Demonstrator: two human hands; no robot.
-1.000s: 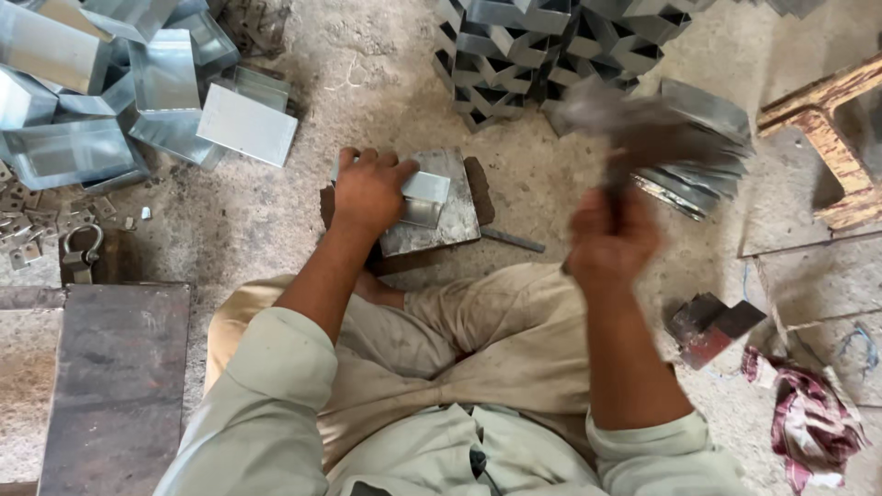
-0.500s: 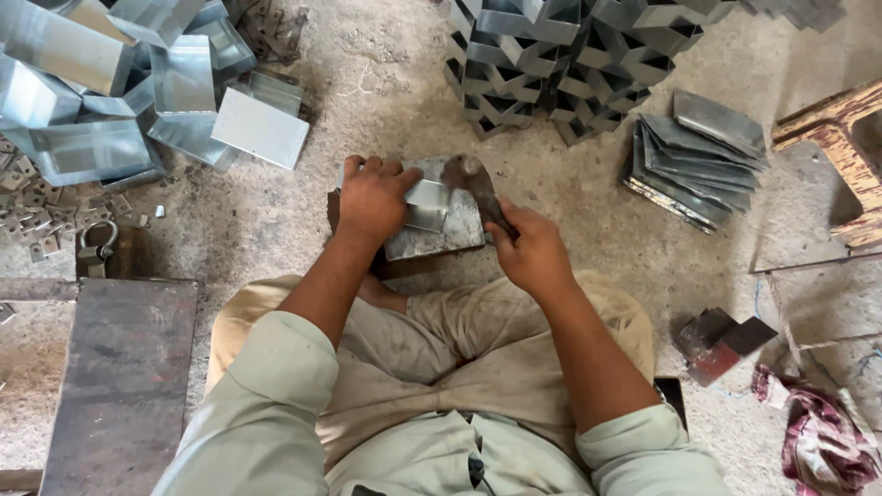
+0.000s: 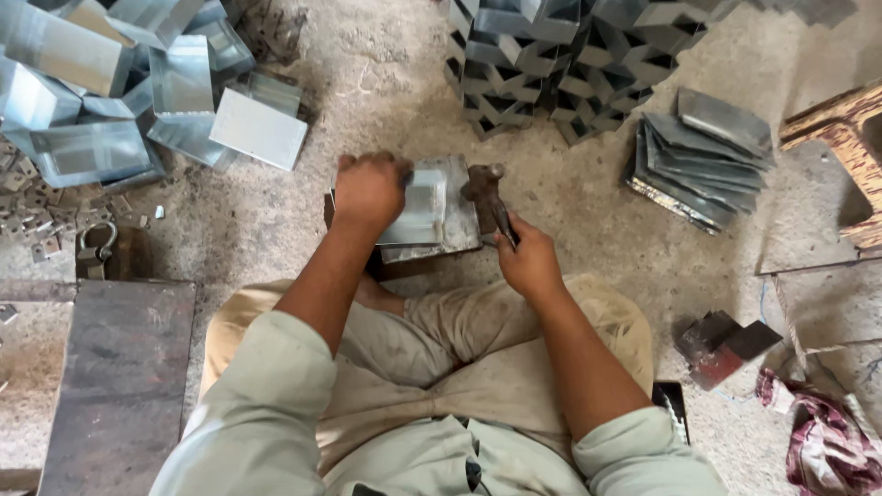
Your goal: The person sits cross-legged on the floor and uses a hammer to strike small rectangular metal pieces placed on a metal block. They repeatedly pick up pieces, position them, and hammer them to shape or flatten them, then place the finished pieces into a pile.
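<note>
Sheet-metal piece [image 3: 418, 204] lies on the steel block [image 3: 457, 241] before your crossed legs. Your left hand [image 3: 369, 188] presses down on it, pinning it flat. Your right hand [image 3: 526, 260] grips the hammer [image 3: 485, 188], head resting just beside the piece.

Soft, even daylight filled the scene, bright without harsh shadows; only a faint dark patch lay under the metal block [image 3: 455, 230] at the centre. Up and left of that block, the folded sheet-metal boxes [image 3: 110, 83] threw pale glare off their faces. The picture was fairly sharp around the block but softened toward the edges, with mild wide-angle stretching at the corners.
</note>
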